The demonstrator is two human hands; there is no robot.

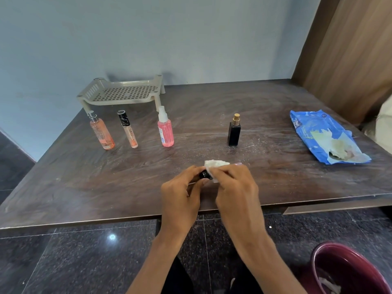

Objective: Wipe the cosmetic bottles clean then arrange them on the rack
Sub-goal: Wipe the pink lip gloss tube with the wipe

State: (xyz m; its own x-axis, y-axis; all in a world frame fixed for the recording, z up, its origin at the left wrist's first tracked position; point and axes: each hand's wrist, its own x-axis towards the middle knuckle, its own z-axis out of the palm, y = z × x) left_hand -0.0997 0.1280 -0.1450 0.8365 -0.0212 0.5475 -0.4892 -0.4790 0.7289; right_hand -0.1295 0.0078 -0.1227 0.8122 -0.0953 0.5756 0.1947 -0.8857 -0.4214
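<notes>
Gripping a black-capped bottle (204,174) near the table (275,115) edge at 6 o'clock, the left hand (180,196) curls its fingers round it; the right hand (235,187) pinches a white wipe (214,164) against it. The rack (118,101) stands at 11 o'clock; the label on the pink spray bottle (165,130) is unreadable.

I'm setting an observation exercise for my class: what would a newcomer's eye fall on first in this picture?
The hands at the near table edge: the left hand grips a small dark-capped bottle, the right hand holds a white wipe on it. Behind stand three pinkish bottles in a row before the grey rack at left, and a black bottle alone mid-table. A blue wipes pack lies at the far right.
</notes>
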